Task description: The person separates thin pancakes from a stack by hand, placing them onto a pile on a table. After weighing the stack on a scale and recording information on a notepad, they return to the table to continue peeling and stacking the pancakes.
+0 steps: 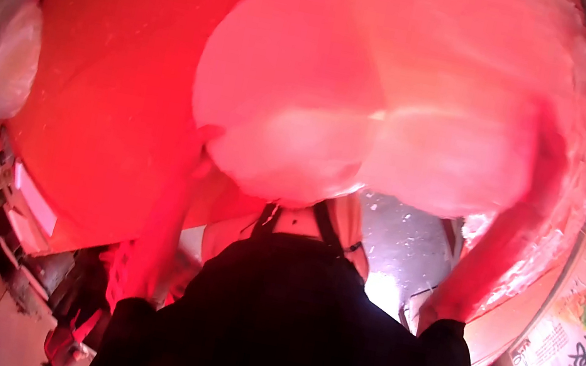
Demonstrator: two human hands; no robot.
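Observation:
Red light washes over a large thin round sheet (290, 65), pale pink and floppy, its near edge hanging in two rounded lobes. My left hand (206, 148) is at the left edge of this sheet, its fingers closed on the rim. At the right edge is my right hand (549, 142), blurred by motion, so its fingers cannot be made out. Beneath and behind lies a broad red surface (106, 87). More pale sheet material (474, 42) spreads across the upper right and overlaps the round sheet; where one layer ends is hard to see.
A printed packet (563, 340) with food pictures and Chinese characters lies at the lower right. Clear plastic wrapping (11, 67) and cluttered items line the left edge. Grey floor (405, 238) shows below the sheet, near my dark clothing (293, 316).

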